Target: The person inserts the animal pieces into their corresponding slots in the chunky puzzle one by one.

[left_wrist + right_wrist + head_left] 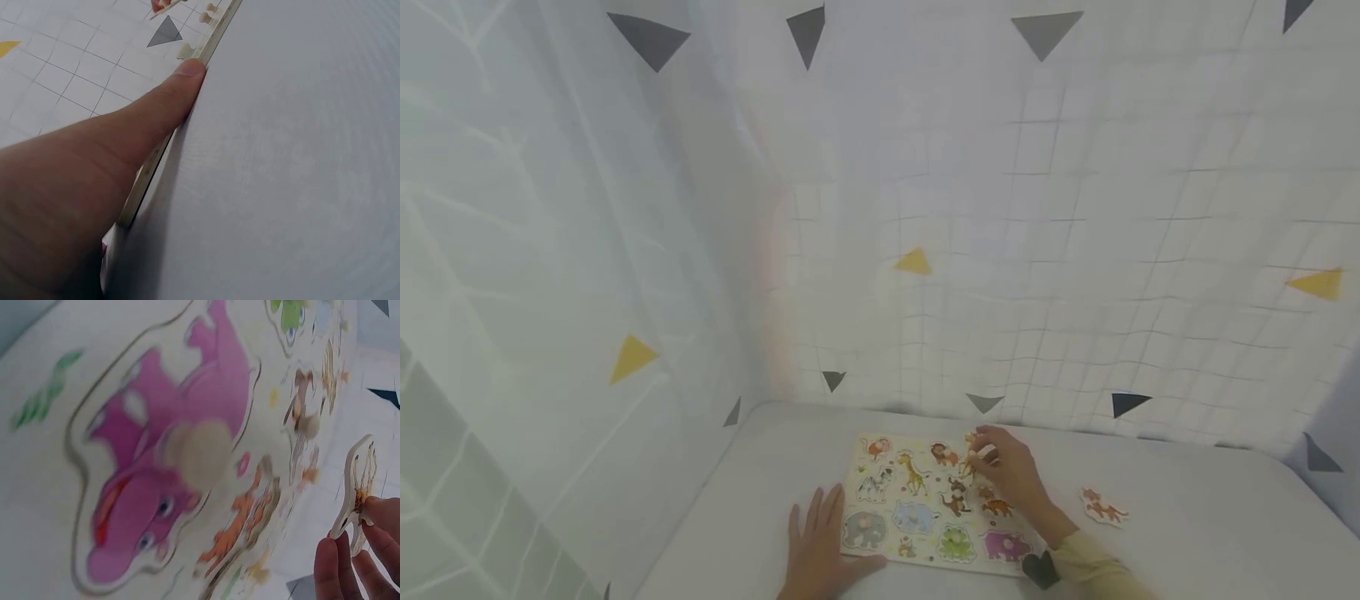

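Observation:
A wooden peg puzzle board [917, 542] with painted animals and small knobs lies on the white table. My left hand [818, 546] rests at its lower left corner, fingers extended along the left side. In the left wrist view, the thumb [178, 90] touches the board's front edge. Over the board's upper right part, my right hand [1011, 471] pinches a yellow-brown animal puzzle piece [358, 487] between thumb and fingers. The piece is raised and tilted in the right wrist view; which animal it shows is unclear. A purple hippo piece [181, 437] with a knob sits nearer that camera.
An orange animal puzzle piece [1102, 507] lies loose on the table, right of the board. Behind the table hangs a white cloth [880, 317] with grid lines and triangles. A dark heart shape [1041, 570] shows by the board's lower right corner.

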### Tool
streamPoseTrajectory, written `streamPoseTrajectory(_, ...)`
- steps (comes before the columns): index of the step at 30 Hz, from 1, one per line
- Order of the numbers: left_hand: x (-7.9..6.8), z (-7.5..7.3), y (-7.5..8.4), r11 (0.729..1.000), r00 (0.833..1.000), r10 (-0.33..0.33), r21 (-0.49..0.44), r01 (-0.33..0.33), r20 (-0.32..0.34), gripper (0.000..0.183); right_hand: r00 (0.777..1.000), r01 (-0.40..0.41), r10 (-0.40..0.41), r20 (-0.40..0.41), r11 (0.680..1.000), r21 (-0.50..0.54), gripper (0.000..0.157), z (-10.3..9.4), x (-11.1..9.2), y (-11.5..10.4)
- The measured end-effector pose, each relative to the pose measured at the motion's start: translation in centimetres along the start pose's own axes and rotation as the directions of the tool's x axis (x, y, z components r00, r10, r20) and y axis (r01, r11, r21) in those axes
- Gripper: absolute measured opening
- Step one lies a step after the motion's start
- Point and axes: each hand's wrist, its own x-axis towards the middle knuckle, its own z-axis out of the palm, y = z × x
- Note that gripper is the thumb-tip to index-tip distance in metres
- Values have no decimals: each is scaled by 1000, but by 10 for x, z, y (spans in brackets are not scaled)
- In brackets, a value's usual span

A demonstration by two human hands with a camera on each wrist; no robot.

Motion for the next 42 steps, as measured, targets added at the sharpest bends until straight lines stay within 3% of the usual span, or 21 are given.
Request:
streamPoseTrajectory(5,1,-1,2,1000,1000,12,-11,-12,-18,134,997,7,-5,72,1000,-20,14,16,6,-13)
streamPoseTrajectory(11,0,0,2,1000,1000,-5,-20,5,0,134,990,78,-70,124,995,-62,13,33,11,-27)
streamPoseTrajectory(18,2,-1,2,1000,1000,-14,-21,14,1,135,986,119,-116,121,993,-20,12,47,10,-36)
streamPoseTrajectory(23,2,-1,2,1000,1000,-27,-14,27,11,135,986,152,-144,83,984,-96,17,59,11,-37)
streamPoseTrajectory(42,1,0,3,999,999,-29,-13,30,24,135,988,111,-80,136,965,-238,7,78,14,-42)
